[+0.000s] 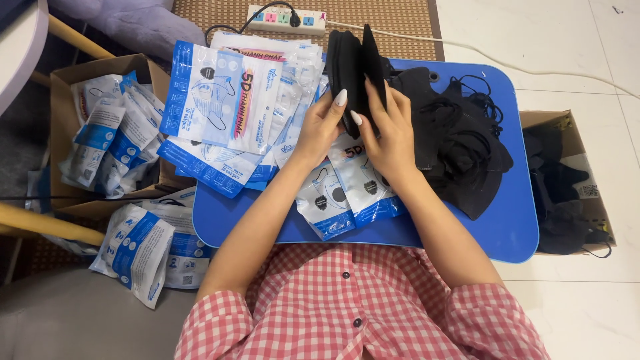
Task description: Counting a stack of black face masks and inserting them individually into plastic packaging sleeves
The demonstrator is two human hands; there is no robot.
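A blue lap tray [507, 227] w/ rounded corners spans the person's lap, over a pale tiled floor [567, 40]. On its left half, a fanned heap of blue-and-white mask packets [220, 113] overhangs the far-left corner; two more packets [347, 193] lie near the middle, toward the near edge. A loose pile of black masks [460, 147] covers the right half, ear loops trailing toward the far-right corner. On the floor: a cardboard box [63, 87] of packets at left, more packets [143, 250] by the near-left corner, a 2nd box [567, 123] w/ black masks at right, a power strip [287, 19] on a woven mat [387, 17] beyond the far edge.
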